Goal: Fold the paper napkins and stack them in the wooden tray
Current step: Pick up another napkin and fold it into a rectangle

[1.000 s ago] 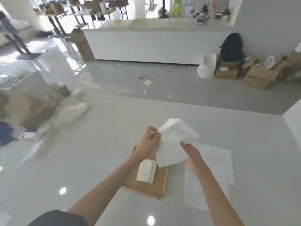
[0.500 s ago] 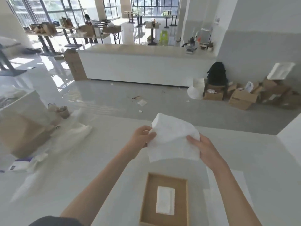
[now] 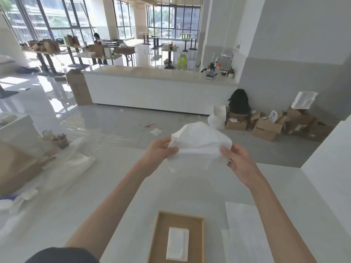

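Head view: my left grip [image 3: 161,151] and right grip [image 3: 237,160] pinch opposite edges of a paper napkin [image 3: 199,145], raised above the wooden tray [image 3: 155,242] for folding.

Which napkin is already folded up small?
The folded napkin lying inside the wooden tray. The napkin held up by both hands is still loose, and the sheets beside the tray lie flat.
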Available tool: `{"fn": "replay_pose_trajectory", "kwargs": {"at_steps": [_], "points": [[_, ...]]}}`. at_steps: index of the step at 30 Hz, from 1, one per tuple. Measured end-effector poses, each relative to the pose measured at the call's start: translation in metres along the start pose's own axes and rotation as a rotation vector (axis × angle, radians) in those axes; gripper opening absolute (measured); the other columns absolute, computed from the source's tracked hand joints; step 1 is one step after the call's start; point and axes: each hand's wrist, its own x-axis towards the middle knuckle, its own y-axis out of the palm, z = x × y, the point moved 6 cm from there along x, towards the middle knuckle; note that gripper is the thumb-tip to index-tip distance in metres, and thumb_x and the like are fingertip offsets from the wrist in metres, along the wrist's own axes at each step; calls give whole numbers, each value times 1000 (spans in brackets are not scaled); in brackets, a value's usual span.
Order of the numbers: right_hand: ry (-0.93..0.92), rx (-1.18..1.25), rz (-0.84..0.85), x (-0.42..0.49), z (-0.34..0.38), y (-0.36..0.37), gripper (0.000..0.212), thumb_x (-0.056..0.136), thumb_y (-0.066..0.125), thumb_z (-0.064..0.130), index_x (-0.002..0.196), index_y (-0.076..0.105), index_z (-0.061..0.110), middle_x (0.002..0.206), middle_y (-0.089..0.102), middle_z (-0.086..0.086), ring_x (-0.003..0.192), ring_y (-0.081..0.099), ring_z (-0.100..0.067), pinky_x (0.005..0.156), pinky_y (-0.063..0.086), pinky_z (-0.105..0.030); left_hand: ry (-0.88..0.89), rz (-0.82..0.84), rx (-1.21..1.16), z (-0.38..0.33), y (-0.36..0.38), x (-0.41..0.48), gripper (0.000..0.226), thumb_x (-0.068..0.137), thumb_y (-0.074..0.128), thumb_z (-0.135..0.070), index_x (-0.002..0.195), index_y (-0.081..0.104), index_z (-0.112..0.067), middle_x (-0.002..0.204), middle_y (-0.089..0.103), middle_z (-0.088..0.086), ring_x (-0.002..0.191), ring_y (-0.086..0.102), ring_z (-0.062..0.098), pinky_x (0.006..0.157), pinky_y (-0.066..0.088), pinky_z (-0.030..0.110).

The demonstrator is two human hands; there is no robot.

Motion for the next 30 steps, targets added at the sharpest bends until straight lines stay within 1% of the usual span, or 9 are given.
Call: {"fn": "replay_pose_trajectory", "kwargs": {"at_steps": [3, 6, 10, 12, 14, 20, 24, 27, 30], "points": [[-17, -31, 29, 0, 3, 0, 41, 78, 83, 31, 115, 75, 16, 118, 76, -8, 104, 74, -25, 77, 60, -31, -28, 5, 49, 2, 4, 1, 29, 96, 62, 0, 124, 68, -4, 123, 72, 16, 107, 69, 27, 96, 52, 38], [-14, -24, 17, 1, 3, -6, 30, 81, 78, 24, 110, 78, 18, 115, 77, -8, 105, 74, -27, 77, 61, -32, -71, 14, 111, 3, 6, 1, 30, 99, 59, -1, 128, 64, -1, 126, 70, 20, 105, 69, 27, 91, 56, 35], [-67, -36, -11, 0, 26, -10, 28, 82, 75, 20, 109, 78, 12, 110, 78, -9, 102, 73, -28, 88, 58, -43, 31, -20, 92, -14, 9, 3, 21, 99, 62, -7, 118, 71, -9, 114, 75, 14, 100, 71, 24, 89, 58, 32], [-155, -83, -23, -1, 50, -9, 17, 86, 73, 17, 100, 82, 20, 100, 80, -1, 92, 74, -16, 82, 58, -34, 134, -53, 92, -33, 10, 3, 18, 98, 64, -10, 107, 77, -20, 105, 78, 5, 93, 72, 17, 82, 58, 28], [-285, -131, -44, -4, 78, -7, 27, 91, 69, 6, 92, 84, 29, 92, 80, 8, 86, 73, -7, 77, 57, -22, 229, -85, 90, -54, 12, 4, 16, 95, 67, -16, 98, 80, -25, 98, 79, -4, 86, 71, 10, 75, 55, 22], [-548, -113, -16, -6, 130, -1, 38, 92, 64, -5, 104, 81, 27, 101, 79, 14, 98, 69, -8, 85, 57, -23, 377, -98, 17, -93, 18, 16, 18, 81, 74, -30, 94, 83, -22, 98, 80, -1, 93, 74, 15, 84, 58, 29], [-528, -72, -16, 0, 131, -2, 60, 89, 58, -16, 91, 83, 39, 95, 79, 17, 92, 72, -6, 82, 60, -28, 321, 32, -46, -89, 22, 26, 19, 87, 67, -10, 95, 83, -17, 104, 79, 3, 100, 74, 17, 86, 56, 28], [-514, -78, -5, 3, 130, -1, 53, 86, 62, -12, 86, 84, 36, 93, 80, 15, 90, 74, -6, 82, 60, -29, 350, 54, -88, -89, 21, 30, 35, 89, 55, 6, 85, 83, -15, 107, 79, 4, 102, 73, 19, 82, 56, 25], [-475, -120, -5, 7, 124, -2, 57, 85, 56, -17, 66, 80, 30, 82, 79, 14, 77, 72, -5, 68, 58, -25, 371, 82, -56, -88, 22, 30, 52, 86, 42, 20, 69, 77, -15, 116, 75, 6, 108, 70, 22, 82, 53, 24]]}}
